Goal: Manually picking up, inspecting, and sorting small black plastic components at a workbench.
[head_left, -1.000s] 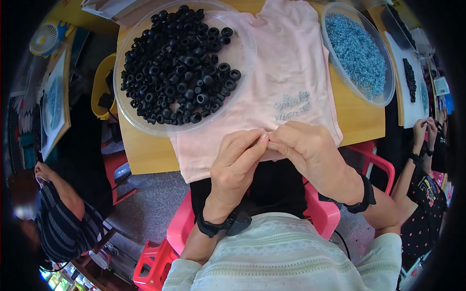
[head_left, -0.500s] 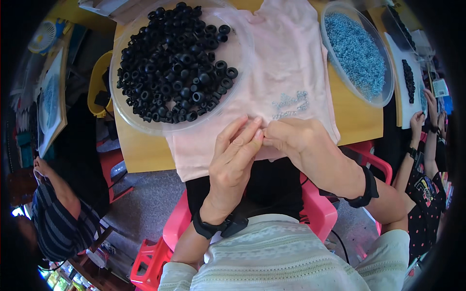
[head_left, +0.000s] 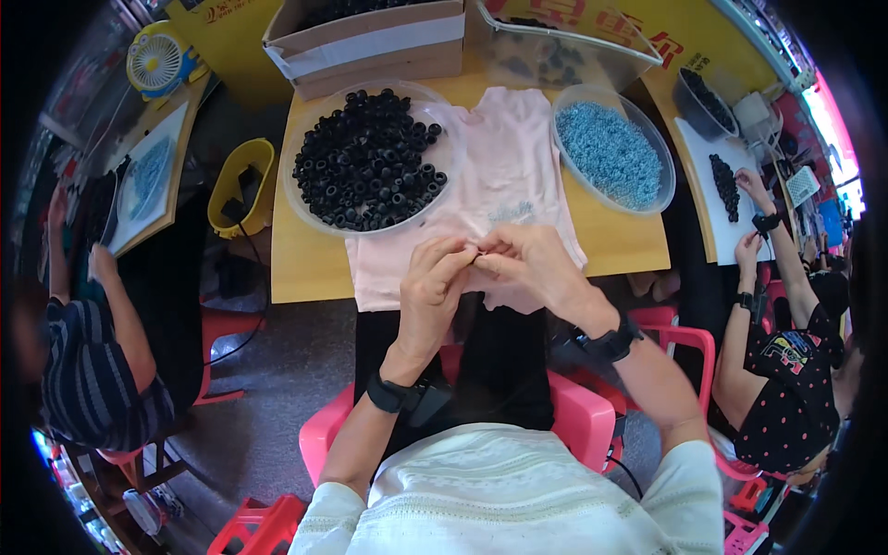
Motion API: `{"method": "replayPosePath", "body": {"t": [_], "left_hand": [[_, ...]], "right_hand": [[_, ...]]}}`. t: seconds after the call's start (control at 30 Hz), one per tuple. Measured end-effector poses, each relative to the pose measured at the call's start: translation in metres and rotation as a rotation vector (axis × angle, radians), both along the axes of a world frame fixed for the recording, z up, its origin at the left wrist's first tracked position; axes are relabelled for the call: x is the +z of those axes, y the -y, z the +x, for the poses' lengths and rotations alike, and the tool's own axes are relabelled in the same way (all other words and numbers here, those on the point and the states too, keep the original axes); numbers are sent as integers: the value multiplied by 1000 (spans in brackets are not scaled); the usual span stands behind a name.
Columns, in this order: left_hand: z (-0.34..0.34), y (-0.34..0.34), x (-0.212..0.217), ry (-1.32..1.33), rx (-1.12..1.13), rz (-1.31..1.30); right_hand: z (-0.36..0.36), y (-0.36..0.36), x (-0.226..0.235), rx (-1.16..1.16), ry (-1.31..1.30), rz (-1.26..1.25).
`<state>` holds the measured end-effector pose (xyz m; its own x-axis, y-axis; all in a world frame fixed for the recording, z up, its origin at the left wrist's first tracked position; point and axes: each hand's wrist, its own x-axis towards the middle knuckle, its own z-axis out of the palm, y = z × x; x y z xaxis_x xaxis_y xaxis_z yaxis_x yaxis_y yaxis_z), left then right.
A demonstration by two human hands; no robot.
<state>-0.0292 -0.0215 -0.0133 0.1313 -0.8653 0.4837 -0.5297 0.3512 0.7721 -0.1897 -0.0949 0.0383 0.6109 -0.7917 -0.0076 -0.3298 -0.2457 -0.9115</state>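
At the centre of the frame, the fingertips of the left hand [head_left: 435,282] and the right hand [head_left: 527,264] are pressed together over the near edge of the surface [head_left: 305,268]. Each grip is closed to a pinch around something too small to be made out; whether it is one of the black rings or a blue piece cannot be told.

Directly beyond the hands, a pale pink garment [head_left: 504,176] is spread as a work mat, its near hem hanging off the edge. On it, at upper left, a clear round tray of black rings [head_left: 368,162] is seen; at upper right, a clear tray of small blue pieces [head_left: 612,155]. A cardboard box [head_left: 365,37] is set behind them at the top of the frame.

The step is judged best done with the pinch kept low over the cloth, so that a dropped piece is caught rather than lost to the floor, and with both wrists steadied near the edge.

Other people are seated at far left and far right, the latter's hands at a white board [head_left: 717,217] with dark parts.
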Motion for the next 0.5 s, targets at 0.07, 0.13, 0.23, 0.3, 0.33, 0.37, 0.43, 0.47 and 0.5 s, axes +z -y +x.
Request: {"method": "replayPosePath", "body": {"t": [0.07,0.13,0.23,0.3,0.33,0.37,0.43,0.47,0.5], "left_hand": [[-4,-2,4,-12,4,-63],[-6,-8,9,-24,5,-92],[-9,-25,23,-50,8,-95],[-14,-33,32,-276,-42,-27],[-17,-37,36,-390,-68,5],[-23,-42,40,-693,-101,115],[-18,-50,47,-929,-219,313],[-17,-53,50,-1050,-279,418],[-18,-55,57,-1125,-324,494]], "right_hand": [[-3,-8,-2,-79,81,235],[-4,-17,4,-90,178,344],[-8,-30,26,-76,167,432],[-12,-41,38,-78,170,360],[-11,-46,41,-86,201,272],[-10,-50,44,-91,235,182],[-10,-57,53,-120,164,-34],[-10,-59,55,-136,125,-138],[-10,-60,55,-129,133,-171]]}}
